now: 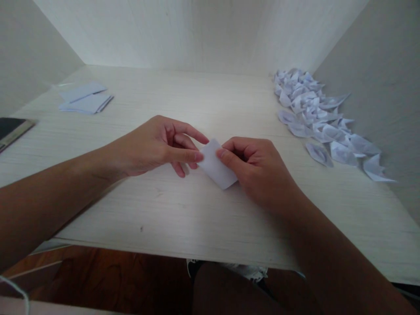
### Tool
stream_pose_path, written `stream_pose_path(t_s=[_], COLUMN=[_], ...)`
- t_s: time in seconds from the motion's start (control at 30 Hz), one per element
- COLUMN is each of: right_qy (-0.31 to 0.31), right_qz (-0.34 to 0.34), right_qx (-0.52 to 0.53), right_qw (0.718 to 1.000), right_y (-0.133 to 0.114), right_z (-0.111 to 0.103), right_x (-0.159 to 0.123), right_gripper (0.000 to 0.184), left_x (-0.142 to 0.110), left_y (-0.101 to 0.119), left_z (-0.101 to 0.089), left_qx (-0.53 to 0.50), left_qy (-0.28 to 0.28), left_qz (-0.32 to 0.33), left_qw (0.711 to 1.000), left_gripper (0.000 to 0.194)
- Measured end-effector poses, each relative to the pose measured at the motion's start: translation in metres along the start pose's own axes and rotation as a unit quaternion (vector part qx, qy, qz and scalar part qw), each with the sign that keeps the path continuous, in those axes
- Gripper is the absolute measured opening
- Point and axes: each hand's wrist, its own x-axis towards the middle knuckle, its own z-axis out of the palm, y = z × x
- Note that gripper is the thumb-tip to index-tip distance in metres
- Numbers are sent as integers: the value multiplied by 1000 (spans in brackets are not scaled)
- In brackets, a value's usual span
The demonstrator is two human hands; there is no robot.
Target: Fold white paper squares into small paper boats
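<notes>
Between my two hands, a small folded piece of white paper [217,169] is held just over the table, tilted like a diamond. My left hand [170,146] pinches its left corner with thumb and forefinger, the other fingers loosely curled below. My right hand [254,164] grips the upper right edge, its thumb on the front face and its fingers bent behind. The right part of the paper is hidden by that hand.
Many folded white paper boats [308,107] lie heaped along the right wall. At the back left rest some flat white paper sheets [85,98]. A dark flat device [15,129] sits at the left edge. The table's [157,223] front edge runs below my hands.
</notes>
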Motion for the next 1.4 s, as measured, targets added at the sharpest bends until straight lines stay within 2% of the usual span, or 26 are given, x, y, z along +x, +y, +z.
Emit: stream_pose_path(t_s=[0.13, 0.3, 0.43, 0.57, 0.7, 1.0, 1.17, 1.3, 1.4], right_qy=[1, -9, 4, 17, 25, 47, 74, 79, 87], right_qz=[-6, -13, -21, -14, -18, -28, -40, -42, -35], right_qx=[0, -3, -26, -39, -38, -38, -27, -24, -19], right_qw=[1000, 1000, 999, 999, 999, 998, 996, 996, 995], right_y=[1, 0, 0, 2, 2, 4, 6, 7, 8], right_z=[0, 2, 4, 4, 4, 5, 7, 8, 8], right_x=[0, -1, -1, 0, 0, 0, 1, 2, 3], right_gripper=[28, 28, 27, 27, 28, 29, 31, 31, 32], left_x=[-1, -3, -3, -2, -2, -5, -7, -9, -7], left_y=[-1, 4, 5, 4, 4, 5, 12, 16, 12], left_z=[3, 5, 5, 5, 7, 8, 18, 25, 23], left_qx=[-2, 10, 10, -6, -20, -8, 8, 3, 3], left_qy=[-33, -34, -38, -21, -11, 12, 58, 64, 70], left_qz=[5, -28, -27, -22, -37, -3, 1, 10, 9], left_qw=[999, 999, 999, 1000, 999, 1000, 998, 998, 998], left_gripper=[31, 36, 37, 29, 33, 29, 35, 29, 29])
